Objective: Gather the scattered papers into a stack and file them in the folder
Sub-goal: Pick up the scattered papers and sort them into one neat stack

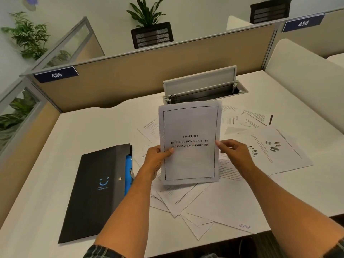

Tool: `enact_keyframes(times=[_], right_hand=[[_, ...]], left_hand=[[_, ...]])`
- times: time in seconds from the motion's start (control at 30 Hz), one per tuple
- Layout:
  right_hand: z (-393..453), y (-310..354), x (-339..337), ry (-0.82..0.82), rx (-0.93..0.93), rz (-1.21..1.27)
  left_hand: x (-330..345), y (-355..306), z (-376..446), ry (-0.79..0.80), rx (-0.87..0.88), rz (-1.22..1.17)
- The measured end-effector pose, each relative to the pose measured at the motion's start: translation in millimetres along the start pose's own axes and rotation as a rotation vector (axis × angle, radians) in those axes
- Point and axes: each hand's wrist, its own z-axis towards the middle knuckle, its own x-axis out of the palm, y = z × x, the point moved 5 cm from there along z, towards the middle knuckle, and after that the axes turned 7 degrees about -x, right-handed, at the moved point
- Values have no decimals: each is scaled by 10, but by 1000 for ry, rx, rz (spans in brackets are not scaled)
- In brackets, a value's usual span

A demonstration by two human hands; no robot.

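At the far left of the frame we see a potted plant [28, 34] behind a glass partition, and below it a blue plate [55, 74] reading 435 on the tan divider [149, 75]. Lower down, on the white worktop [46, 164], lies the black folder [95, 190], closed flat, a blue smile printed on its cover and something blue showing at its right edge.

Just right of the folder, our left hand [156, 157] grips the left edge of a held sheet [189, 144], thumb on the printed face, fingers curled behind it. The sheet stands nearly upright in the middle of the frame, above the worktop; its heading reads "CHAPTER 1". Our right hand [234, 151] pinches the sheet's right edge, thumb forward.

Beneath and around both hands, the scattered papers [201, 202] overlap in a loose mess from the centre to the lower right, some tilted, one reaching the worktop's near edge. Behind the sheet an open cable tray [201, 84] is set in the worktop. At the upper right sits a second plate [303, 23], 436.
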Motion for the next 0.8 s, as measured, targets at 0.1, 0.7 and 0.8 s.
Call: enact_keyframes(times=[0.1, 0.7, 0.8], right_hand=[[-32, -205, -288, -139, 220, -604], [-194, -449, -299, -132, 644, -908], [-163, -473, -281, -148, 643, -840]], left_hand=[[-53, 76, 30, -90, -28, 7], [-123, 669, 57, -187, -254, 151], [-127, 681, 84, -190, -283, 150]])
